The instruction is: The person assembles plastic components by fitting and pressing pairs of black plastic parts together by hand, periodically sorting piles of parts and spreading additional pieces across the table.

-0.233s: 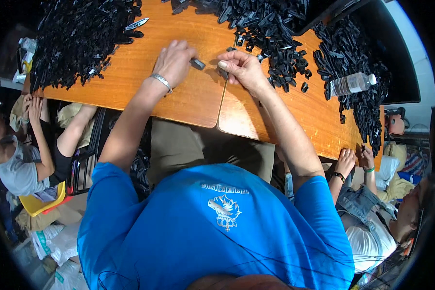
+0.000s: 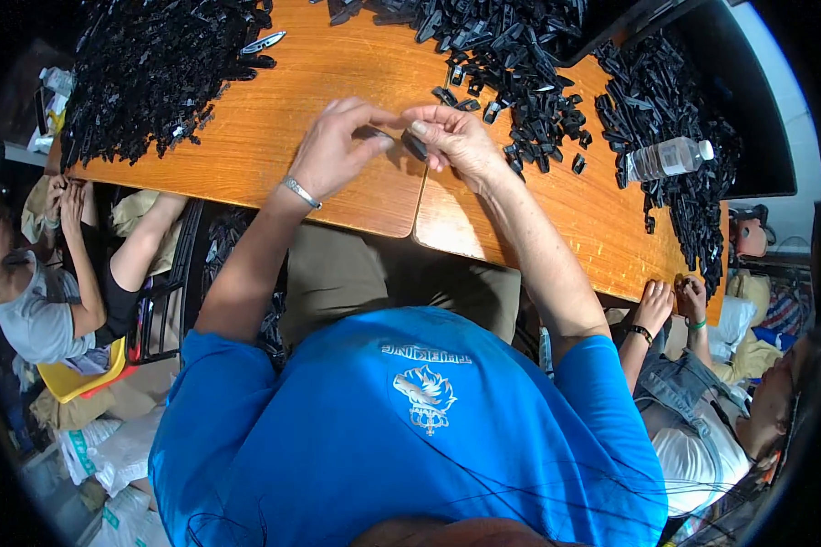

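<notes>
My right hand (image 2: pixel 461 141) pinches a small black plastic piece (image 2: pixel 414 146) between thumb and fingers, just above the seam of the wooden table. Beside it is my left hand (image 2: pixel 342 150), with a metal bracelet on its wrist. Its thumb and index finger are apart, the index reaching toward the right fingertips; no piece clearly shows between them. Two loose black pieces (image 2: pixel 456 100) lie just beyond my right hand. Past them spreads a pile of black plastic clips (image 2: pixel 511 55).
A dense heap of small black parts (image 2: pixel 146 82) covers the table's far left, a silver-topped piece (image 2: pixel 263 42) at its edge. On the right, a clear bottle (image 2: pixel 668 159) lies on another black heap (image 2: pixel 675 109). Co-workers sit at left (image 2: pixel 46 301) and right (image 2: pixel 702 428).
My left hand has drawn slightly nearer to me, its index finger reaching closer to my right hand. The dark piece that showed at its fingertips is no longer seen there.
</notes>
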Tool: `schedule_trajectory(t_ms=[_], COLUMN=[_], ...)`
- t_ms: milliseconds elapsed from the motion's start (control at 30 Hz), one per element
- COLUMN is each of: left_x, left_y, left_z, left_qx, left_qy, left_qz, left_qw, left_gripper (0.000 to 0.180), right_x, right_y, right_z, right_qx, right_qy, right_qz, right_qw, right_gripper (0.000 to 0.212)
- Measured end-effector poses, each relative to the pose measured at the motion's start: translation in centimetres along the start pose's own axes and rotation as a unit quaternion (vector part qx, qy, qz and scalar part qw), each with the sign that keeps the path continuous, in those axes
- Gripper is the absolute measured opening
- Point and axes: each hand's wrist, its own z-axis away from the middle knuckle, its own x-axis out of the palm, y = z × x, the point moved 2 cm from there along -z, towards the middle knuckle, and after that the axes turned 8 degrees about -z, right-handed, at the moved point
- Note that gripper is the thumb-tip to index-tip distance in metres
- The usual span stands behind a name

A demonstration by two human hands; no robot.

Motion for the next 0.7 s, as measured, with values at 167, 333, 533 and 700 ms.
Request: schedule_trajectory(t_ms=[167,333,533,700], left_x=[2.8,3.7,3.7,2.9], left_y=[-0.2,-0.9,0.2,-3.0], left_z=[2.1,4.8,5.2,3.7], left_qx=[-0.113,-0.201,-0.283,-0.213], left_qy=[-0.071,-0.021,0.001,0.045], left_qz=[0.283,0.4,0.429,0.289], left_qw=[0.95,0.894,0.858,0.932], left_gripper=[0.017,0.011,0.012,0.02], right_x=[1.5,3.7,5.7,5.3], right_y=[0.6,0.7,1.2,0.7], right_z=[0.9,4.4,4.8,2.9], right_qx=[0.026,-0.098,-0.336,-0.345], right_qy=[-0.035,0.018,0.03,0.066], right_qz=[-0.037,0.228,0.477,0.489], right_qw=[0.998,0.969,0.811,0.799], right_gripper=[0.037,0.031,0.027,0.025])
